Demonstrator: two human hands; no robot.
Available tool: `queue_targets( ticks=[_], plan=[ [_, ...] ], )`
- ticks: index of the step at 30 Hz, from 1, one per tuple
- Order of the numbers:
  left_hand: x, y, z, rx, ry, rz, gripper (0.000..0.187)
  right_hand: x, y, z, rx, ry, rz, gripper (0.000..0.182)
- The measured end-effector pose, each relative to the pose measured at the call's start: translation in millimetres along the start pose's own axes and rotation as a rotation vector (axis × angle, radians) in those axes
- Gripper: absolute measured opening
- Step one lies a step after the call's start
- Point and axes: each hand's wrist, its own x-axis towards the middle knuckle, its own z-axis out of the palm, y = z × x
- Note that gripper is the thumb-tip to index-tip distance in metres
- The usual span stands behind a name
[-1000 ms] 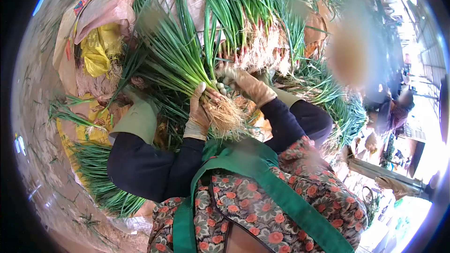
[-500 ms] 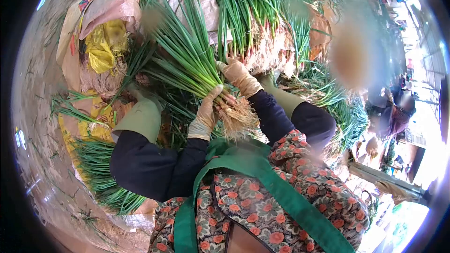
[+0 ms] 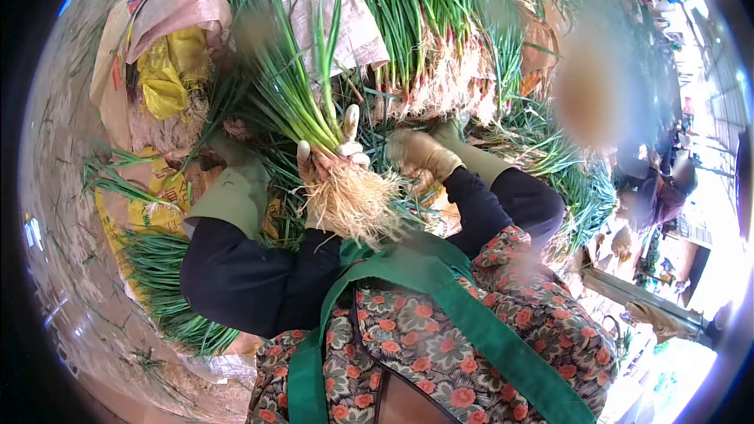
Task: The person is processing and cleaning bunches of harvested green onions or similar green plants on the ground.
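My left hand (image 3: 351,144), in a pale glove, is wrapped round a bunch of green onions (image 3: 302,114). The leaves point up and away to the left, and the shaggy pale roots hang toward my apron. Two fingers stick up beside the stems, while the roots hide much of the palm. My right hand (image 3: 426,154), also gloved, is apart from the bunch, beside my right boot; motion blur smears its fingers. Beyond my hands lies a larger pile of green onions (image 3: 440,47), roots toward me, partly beside a pale cloth sack (image 3: 338,20).
Yellow plastic (image 3: 163,86) and a pinkish sack (image 3: 192,0) lie at upper left. More green onions (image 3: 177,286) rest on sacking at lower left. My boots (image 3: 236,192) flank the work. Loose onions (image 3: 581,196) spread at right, with another person (image 3: 664,192) farther off.
My right hand has come off the bunch and moved right and toward me. My left hand has shifted left, with the roots turned more toward me and its fingers now showing.
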Motion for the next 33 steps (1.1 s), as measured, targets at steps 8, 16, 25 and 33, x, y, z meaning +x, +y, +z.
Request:
queue_targets(
  ticks=[8, 16, 25, 33],
  plan=[
    [0, 14, -32, 0.344, 0.362, -0.049, 0.046, 46, 67, 6, 1.127, 0.384, 1.042, 0.03],
    [7, 9, -43, 0.674, 0.598, -0.058, 0.035, -5, -10, -49, 1.656, 0.475, 0.233, 0.032],
    [1, 8, -36, 0.811, 0.566, -0.033, 0.034, 10, 27, -77, 1.845, 0.625, 0.689, 0.026],
    [-1, 10, -42, 0.694, 0.542, -0.077, 0.033, 47, 7, -60, 2.131, 0.541, 0.759, 0.018]
  ],
)
